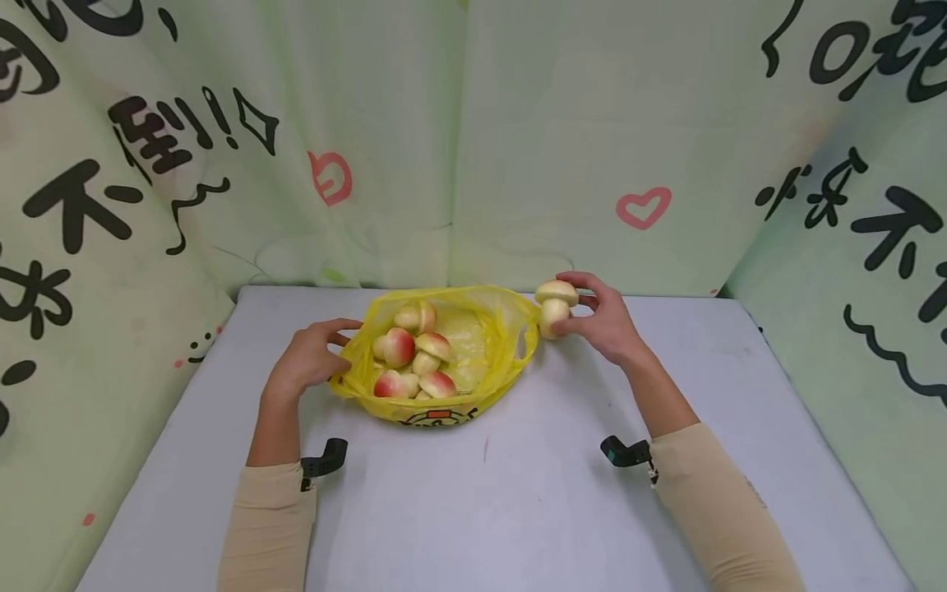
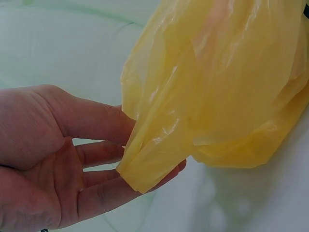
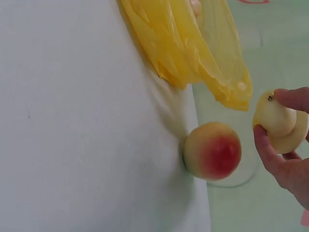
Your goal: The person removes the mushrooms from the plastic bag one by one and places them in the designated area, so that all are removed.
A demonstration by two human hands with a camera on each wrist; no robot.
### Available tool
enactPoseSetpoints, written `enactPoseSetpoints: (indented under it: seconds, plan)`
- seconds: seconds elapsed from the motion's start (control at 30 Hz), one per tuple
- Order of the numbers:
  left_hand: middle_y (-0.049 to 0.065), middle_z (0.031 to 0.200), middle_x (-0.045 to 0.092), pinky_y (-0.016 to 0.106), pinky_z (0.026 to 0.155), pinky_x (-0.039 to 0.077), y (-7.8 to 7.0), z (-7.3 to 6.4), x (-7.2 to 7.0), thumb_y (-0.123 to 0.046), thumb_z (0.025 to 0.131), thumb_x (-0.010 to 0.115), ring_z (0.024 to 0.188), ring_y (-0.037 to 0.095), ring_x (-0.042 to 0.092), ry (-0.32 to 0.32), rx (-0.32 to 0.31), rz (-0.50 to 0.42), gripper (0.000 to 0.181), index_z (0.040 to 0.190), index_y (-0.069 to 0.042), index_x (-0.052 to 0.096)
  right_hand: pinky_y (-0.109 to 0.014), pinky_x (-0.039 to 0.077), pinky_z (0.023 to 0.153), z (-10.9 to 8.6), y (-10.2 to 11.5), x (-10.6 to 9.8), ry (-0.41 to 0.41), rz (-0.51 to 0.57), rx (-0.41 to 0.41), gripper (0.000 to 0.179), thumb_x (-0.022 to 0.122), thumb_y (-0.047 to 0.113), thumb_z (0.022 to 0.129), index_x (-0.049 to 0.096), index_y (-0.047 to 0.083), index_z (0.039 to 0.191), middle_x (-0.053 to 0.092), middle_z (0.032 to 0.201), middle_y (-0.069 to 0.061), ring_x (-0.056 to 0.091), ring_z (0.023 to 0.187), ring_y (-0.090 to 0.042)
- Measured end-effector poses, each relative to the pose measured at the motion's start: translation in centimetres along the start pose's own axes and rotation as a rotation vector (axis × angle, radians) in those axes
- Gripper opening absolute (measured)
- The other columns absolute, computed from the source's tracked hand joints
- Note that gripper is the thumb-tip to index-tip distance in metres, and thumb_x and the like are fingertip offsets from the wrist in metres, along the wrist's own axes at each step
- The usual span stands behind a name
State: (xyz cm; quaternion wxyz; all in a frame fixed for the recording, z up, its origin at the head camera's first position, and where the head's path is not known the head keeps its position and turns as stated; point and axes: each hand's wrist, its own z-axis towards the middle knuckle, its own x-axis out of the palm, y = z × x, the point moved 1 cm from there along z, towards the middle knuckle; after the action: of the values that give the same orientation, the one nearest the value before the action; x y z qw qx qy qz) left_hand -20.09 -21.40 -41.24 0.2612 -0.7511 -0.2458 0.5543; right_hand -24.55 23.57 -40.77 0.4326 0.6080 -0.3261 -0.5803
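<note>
My right hand (image 1: pixel 602 316) holds a cream toy mushroom (image 1: pixel 555 306) beside the bag, near the table's far edge. In the right wrist view, thumb and fingers pinch this toy mushroom (image 3: pixel 275 118). Below it sits a round cream thing with a red patch (image 3: pixel 212 150); I cannot make it out in the head view. A yellow plastic bag (image 1: pixel 473 411) stands with its mouth wide, several red-and-cream toy mushrooms (image 1: pixel 399 348) inside. My left hand (image 1: pixel 311 353) touches the bag's left edge. Its fingers (image 2: pixel 104 123) lie extended against the bag handle (image 2: pixel 154 159), tips partly hidden.
A pale table (image 1: pixel 473 510) lies under the bag. Behind and at both sides hangs a light green curtain (image 1: pixel 547 148) with dark lettering. Dark camera mounts (image 1: pixel 325 458) are strapped to both wrists.
</note>
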Motion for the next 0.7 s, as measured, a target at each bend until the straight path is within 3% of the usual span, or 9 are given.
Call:
enactPoseSetpoints:
  seconds: [0.2, 0.43, 0.7]
  plan:
    - [0.027, 0.144, 0.058, 0.037, 0.082, 0.058, -0.1, -0.1, -0.1, -0.004, 0.087, 0.064, 0.116, 0.039, 0.061, -0.002, -0.011, -0.008, 0.068, 0.153, -0.013, 0.051, -0.032, 0.051, 0.094, 0.3, -1.0, -1.4, -0.085, -0.004, 0.066, 0.071, 0.081, 0.008, 0.087, 0.052, 0.019, 0.151, 0.045, 0.153, -0.01, 0.049, 0.137, -0.037]
    - [0.027, 0.145, 0.058, 0.035, 0.081, 0.057, -0.1, -0.2, -0.2, -0.004, 0.087, 0.064, 0.117, 0.039, 0.06, 0.0, -0.018, -0.012, 0.068, 0.153, -0.013, 0.051, -0.017, 0.052, 0.084, 0.9, -3.3, -2.5, -0.17, 0.0, 0.123, 0.073, 0.08, 0.002, 0.085, 0.051, 0.015, 0.151, 0.044, 0.152, -0.016, 0.053, 0.132, -0.038]
    - [0.027, 0.144, 0.058, 0.036, 0.082, 0.058, -0.1, -0.2, -0.1, -0.004, 0.087, 0.065, 0.116, 0.04, 0.06, 0.003, -0.021, -0.011, 0.068, 0.153, -0.013, 0.051, -0.014, 0.048, 0.081, 0.9, -5.3, -3.3, -0.179, -0.002, 0.174, 0.078, 0.077, -0.003, 0.084, 0.048, 0.011, 0.155, 0.042, 0.157, -0.019, 0.051, 0.134, -0.042]
